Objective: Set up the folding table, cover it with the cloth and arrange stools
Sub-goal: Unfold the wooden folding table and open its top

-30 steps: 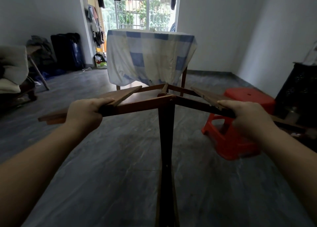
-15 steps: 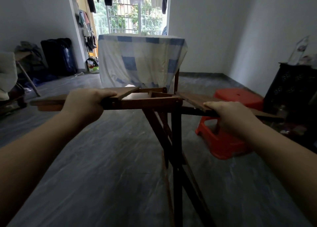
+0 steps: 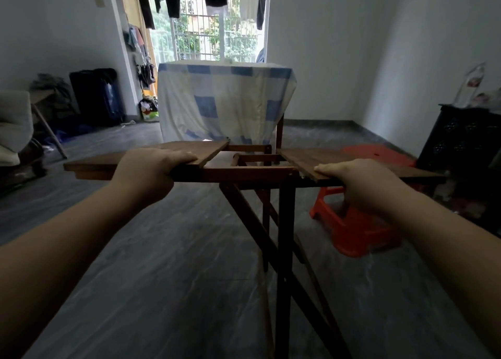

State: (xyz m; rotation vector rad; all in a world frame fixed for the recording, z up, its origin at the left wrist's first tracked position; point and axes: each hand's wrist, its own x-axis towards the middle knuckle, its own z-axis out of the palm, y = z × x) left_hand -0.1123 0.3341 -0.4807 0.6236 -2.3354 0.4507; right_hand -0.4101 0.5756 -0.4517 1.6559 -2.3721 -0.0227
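Note:
A dark brown wooden folding table stands in front of me, its two top leaves spread nearly flat with a gap over the frame between them. My left hand grips the near edge of the left leaf. The right leaf's near edge is held by my right hand. The table's legs splay down to the floor. A red plastic stool stands on the floor just right of the table, partly hidden by my right arm. A blue-and-cream checked cloth drapes another table behind.
The grey floor spreads out on the left. A dark suitcase and bags sit by the left wall, a chair at far left. A black crate stands at the right. Clothes hang by the window.
The two leaves have swung up from a V-shape to nearly level. The legs have spread apart. The view has drawn closer to the covered table.

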